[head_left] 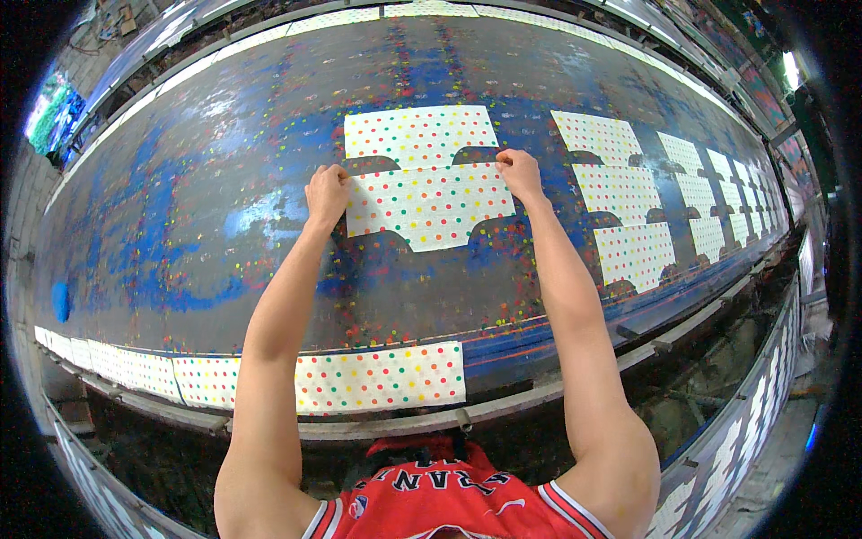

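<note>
A white cut fabric piece with coloured polka dots (431, 202) lies on the long dark printing table in front of me. My left hand (327, 192) pinches its far left corner. At the far right corner, my right hand (519, 173) pinches it too. Both arms stretch forward over the table. The piece narrows to a tab at its near edge, with a curved cutout on each side. Its far edge meets the tab of another dotted fabric piece (417, 131), which lies flat just beyond.
Rows of similar dotted pieces (620, 193) run away to the right. A dotted strip (382, 377) lies along the near table edge, beside a metal rail (503, 401). Paint stains cover the table (224, 260). A blue object (61, 301) sits at the far left.
</note>
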Motion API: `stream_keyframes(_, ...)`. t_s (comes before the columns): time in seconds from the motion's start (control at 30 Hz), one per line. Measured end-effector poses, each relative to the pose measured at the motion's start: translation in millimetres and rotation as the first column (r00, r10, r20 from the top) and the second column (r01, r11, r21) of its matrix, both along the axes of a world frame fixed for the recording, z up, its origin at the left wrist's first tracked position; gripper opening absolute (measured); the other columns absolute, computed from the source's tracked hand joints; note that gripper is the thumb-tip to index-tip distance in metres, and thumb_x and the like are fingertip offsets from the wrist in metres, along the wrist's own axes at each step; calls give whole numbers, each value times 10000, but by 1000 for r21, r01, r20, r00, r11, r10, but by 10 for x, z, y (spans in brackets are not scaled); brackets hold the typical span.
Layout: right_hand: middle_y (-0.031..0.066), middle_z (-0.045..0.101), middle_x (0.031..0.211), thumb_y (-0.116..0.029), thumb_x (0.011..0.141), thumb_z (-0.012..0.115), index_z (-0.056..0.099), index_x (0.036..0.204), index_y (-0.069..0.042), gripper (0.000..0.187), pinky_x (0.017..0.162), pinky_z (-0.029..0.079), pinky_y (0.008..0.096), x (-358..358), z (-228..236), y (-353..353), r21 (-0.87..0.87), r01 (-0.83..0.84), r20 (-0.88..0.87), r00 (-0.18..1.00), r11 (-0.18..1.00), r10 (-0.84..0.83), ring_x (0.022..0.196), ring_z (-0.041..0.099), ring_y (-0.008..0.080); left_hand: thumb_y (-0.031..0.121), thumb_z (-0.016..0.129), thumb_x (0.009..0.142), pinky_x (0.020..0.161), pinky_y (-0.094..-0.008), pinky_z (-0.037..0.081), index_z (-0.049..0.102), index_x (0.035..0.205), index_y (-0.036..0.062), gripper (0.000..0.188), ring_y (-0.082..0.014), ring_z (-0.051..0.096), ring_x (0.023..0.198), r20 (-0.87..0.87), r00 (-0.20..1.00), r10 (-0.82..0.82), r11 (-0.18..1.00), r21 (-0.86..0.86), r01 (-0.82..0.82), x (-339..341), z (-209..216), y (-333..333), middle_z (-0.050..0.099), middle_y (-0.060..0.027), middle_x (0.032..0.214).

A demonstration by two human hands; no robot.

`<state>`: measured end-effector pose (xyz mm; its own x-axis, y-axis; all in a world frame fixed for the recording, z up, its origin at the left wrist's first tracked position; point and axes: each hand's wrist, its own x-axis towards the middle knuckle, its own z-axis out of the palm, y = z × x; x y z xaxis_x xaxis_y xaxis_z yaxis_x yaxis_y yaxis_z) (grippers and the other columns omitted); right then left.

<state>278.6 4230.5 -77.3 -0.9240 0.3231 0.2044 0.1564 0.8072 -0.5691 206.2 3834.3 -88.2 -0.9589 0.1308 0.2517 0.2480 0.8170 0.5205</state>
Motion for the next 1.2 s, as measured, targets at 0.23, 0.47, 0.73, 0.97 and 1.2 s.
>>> stream_keyframes(0.23,145,661,918,-150,833,710,699,893,-47,120,837,506,442,-71,9,-57,117,-11,36,999,993,7,881,645,322,78,647,861,752,-422,485,671,929,24,90,-314,644,842,67,992,-111,984,150,100,32,124,-7,675,-144,893)
stream_keyframes(0.47,165,703,811,-90,846,653,638,867,-8,86,714,519,423,-15,526,-11,-32,-42,-133,990,999,38,783,690,345,30,636,877,695,-355,487,632,917,-10,57,-211,606,711,26,988,-152,913,386,130,-54,584,-88,651,-106,760)
stream_keyframes(0.73,159,724,989,-124,876,679,680,1068,-27,215,848,533,435,-914,446,96,-34,21,-97,995,999,-24,959,696,328,85,684,842,758,-380,523,697,975,1,158,-285,695,822,-47,998,-40,961,273,52,-1089,302,169,719,-169,887)
stream_keyframes(0.97,158,726,1016,-124,886,667,703,1101,-34,236,865,528,420,-1510,49,216,130,-9,-96,995,991,22,955,693,320,115,674,818,821,-434,536,747,1042,52,244,-346,700,928,-99,994,-40,993,108,51,-1651,-69,256,733,-176,981)
stream_keyframes(1.2,167,731,984,-157,869,695,724,1050,-52,210,849,533,413,-1722,-116,230,186,-12,-78,997,983,27,926,698,312,157,637,848,843,-494,517,775,993,108,206,-345,683,983,-33,999,-10,999,-44,9,-1728,-30,292,734,-145,1015)
